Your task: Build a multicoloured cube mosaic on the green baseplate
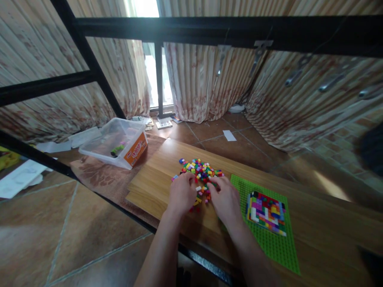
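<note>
A loose pile of small multicoloured toy bricks lies on the wooden board. My left hand reaches into its near left side, fingers curled down and closed among the bricks. Across from it, my right hand is at the pile's right side, thumb and fingertips drawn together. What either hand pinches is too small to make out. Right of my right hand lies a green studded baseplate, partly behind my forearm. It bears a block of built-up bricks in many colours.
A clear plastic box with an orange label and a few pieces inside stands left on a brown cloth. The wooden board rests over a black metal frame. A black bar crosses above; curtains hang behind.
</note>
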